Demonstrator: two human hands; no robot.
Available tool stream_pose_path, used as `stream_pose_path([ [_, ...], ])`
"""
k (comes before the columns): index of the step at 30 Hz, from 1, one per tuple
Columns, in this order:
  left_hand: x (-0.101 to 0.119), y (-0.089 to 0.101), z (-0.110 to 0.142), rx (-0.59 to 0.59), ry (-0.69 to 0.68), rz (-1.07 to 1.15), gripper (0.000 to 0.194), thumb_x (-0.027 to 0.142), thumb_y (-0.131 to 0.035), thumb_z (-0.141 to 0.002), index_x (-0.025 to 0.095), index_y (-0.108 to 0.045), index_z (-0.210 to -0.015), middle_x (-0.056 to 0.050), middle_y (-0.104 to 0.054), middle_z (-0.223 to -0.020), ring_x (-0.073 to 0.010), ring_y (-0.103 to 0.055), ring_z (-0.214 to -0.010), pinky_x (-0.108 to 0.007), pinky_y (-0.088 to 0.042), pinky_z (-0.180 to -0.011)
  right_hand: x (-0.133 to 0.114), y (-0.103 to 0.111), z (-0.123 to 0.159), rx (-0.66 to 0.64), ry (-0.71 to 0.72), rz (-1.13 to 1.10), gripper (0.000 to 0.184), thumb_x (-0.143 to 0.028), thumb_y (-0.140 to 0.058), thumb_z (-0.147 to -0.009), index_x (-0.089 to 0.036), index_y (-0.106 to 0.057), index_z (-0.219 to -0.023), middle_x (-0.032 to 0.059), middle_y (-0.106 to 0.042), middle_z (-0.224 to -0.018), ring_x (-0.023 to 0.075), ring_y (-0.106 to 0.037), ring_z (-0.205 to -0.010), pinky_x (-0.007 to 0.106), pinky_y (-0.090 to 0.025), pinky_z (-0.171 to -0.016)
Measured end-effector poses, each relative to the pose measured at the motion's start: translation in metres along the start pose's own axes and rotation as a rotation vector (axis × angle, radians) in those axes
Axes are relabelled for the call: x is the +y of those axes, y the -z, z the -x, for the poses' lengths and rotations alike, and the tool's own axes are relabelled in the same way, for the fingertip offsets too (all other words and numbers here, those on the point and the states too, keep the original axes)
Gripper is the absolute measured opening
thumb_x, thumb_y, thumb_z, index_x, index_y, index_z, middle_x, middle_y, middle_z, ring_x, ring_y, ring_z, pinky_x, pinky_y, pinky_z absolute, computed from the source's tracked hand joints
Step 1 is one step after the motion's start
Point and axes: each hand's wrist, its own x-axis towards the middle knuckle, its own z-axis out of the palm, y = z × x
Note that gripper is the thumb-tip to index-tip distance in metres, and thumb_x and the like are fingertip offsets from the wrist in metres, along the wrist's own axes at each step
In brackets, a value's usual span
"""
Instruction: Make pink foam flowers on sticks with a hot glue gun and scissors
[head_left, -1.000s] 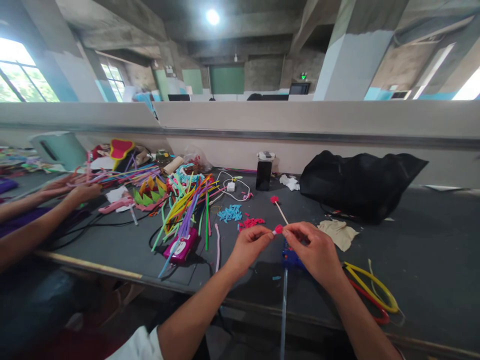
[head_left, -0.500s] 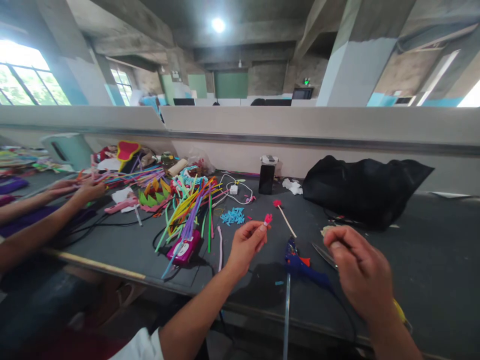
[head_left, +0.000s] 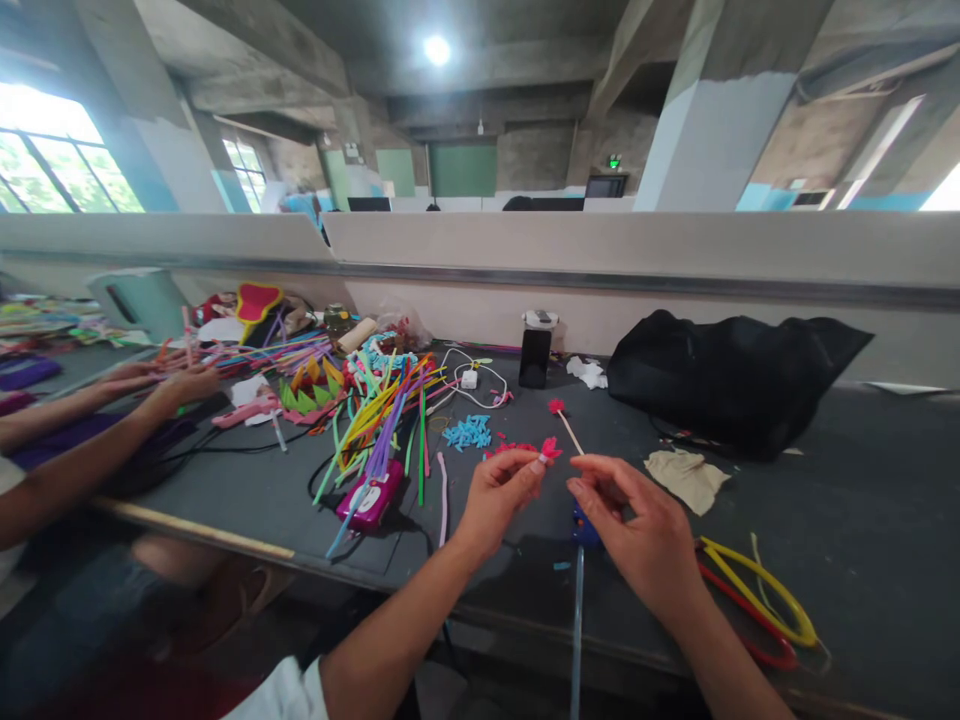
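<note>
My left hand (head_left: 501, 500) pinches a small bright pink flower-shaped piece (head_left: 551, 450) of fuzzy stems between thumb and fingertips. To its right, my right hand (head_left: 637, 520) is held with the fingers stretched forward and the thumb slightly apart; nothing shows between them. Beneath that hand lies a blue glue gun (head_left: 583, 528), mostly covered, with a clear glue stick (head_left: 577, 620) pointing out toward me. Just past the right fingertips is a pale stick (head_left: 571, 434) with a red fuzzy tip (head_left: 556, 406), its lower end hidden. Pink-red cut bits (head_left: 510, 447) lie behind my left hand.
Scissors with yellow and red handles (head_left: 795, 610) and a beige cloth (head_left: 686, 478) lie at right, before a black bag (head_left: 735, 375). Left are blue cut pieces (head_left: 468, 432), colourful fuzzy stems (head_left: 382, 420) and a purple box (head_left: 371, 497). A co-worker's hands (head_left: 187, 385) work far left.
My right hand has moved left from over the beige cloth and scissors to beside my left hand, uncovering them. The pink piece has shifted slightly right and looks more spread.
</note>
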Motion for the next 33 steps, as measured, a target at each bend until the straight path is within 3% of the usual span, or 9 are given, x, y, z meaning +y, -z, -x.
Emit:
stream_pose_path([
  [7,-0.004,0.001,0.001,-0.019,-0.032,-0.037,0.021,0.037,-0.078,-0.073,0.017,-0.076,-0.081,0.003,-0.052,-0.057,-0.0057,-0.036,-0.051,-0.021,-0.026,-0.050,0.000,-0.001,-0.001,0.050,0.009,-0.027,0.017,-0.029,-0.059,-0.091,-0.025,-0.065,-0.107,-0.0030,-0.062,-0.079,0.0099,-0.055,-0.065,0.023,-0.046,-0.064],
  [20,-0.004,-0.001,0.004,-0.095,-0.049,-0.076,0.022,0.038,-0.077,-0.074,0.017,-0.076,-0.080,0.002,-0.054,-0.061,-0.0072,-0.038,-0.055,-0.022,-0.026,-0.053,-0.003,0.004,-0.004,0.066,0.054,0.001,0.008,-0.025,-0.058,-0.091,-0.024,-0.066,-0.089,-0.0028,-0.064,-0.080,0.0100,-0.055,-0.066,0.023,-0.044,-0.064],
  [23,-0.002,-0.001,0.004,-0.091,-0.035,-0.062,0.023,0.039,-0.077,-0.073,0.016,-0.074,-0.080,0.002,-0.054,-0.061,-0.0068,-0.039,-0.055,-0.022,-0.026,-0.052,-0.004,0.005,-0.003,0.062,0.034,-0.006,0.009,-0.028,-0.059,-0.091,-0.024,-0.067,-0.092,-0.0026,-0.065,-0.081,0.0102,-0.056,-0.065,0.023,-0.045,-0.063],
  [28,0.003,0.004,-0.001,-0.060,-0.018,0.021,0.024,0.039,-0.074,-0.077,0.016,-0.071,-0.084,0.004,-0.050,-0.056,-0.0047,-0.035,-0.046,-0.021,-0.021,-0.046,-0.003,0.008,-0.004,0.189,-0.047,0.018,0.018,-0.034,-0.057,-0.091,-0.024,-0.066,-0.104,-0.0010,-0.067,-0.085,0.0113,-0.060,-0.068,0.023,-0.047,-0.066],
  [30,0.006,0.008,-0.005,-0.032,-0.026,0.072,0.024,0.039,-0.072,-0.079,0.016,-0.069,-0.083,0.006,-0.046,-0.051,-0.0041,-0.031,-0.043,-0.021,-0.019,-0.044,0.004,0.010,-0.007,0.149,-0.058,0.063,0.019,-0.035,-0.054,-0.091,-0.024,-0.066,-0.102,0.0002,-0.068,-0.088,0.0124,-0.061,-0.071,0.025,-0.048,-0.068],
  [33,0.009,0.014,-0.010,-0.016,0.015,0.191,0.025,0.040,-0.072,-0.079,0.016,-0.065,-0.081,0.007,-0.043,-0.049,-0.0036,-0.027,-0.040,-0.021,-0.016,-0.041,0.026,0.012,-0.009,-0.065,-0.103,0.205,0.021,-0.036,-0.053,-0.089,-0.024,-0.066,-0.100,0.0007,-0.069,-0.086,0.0154,-0.063,-0.073,0.029,-0.048,-0.071],
])
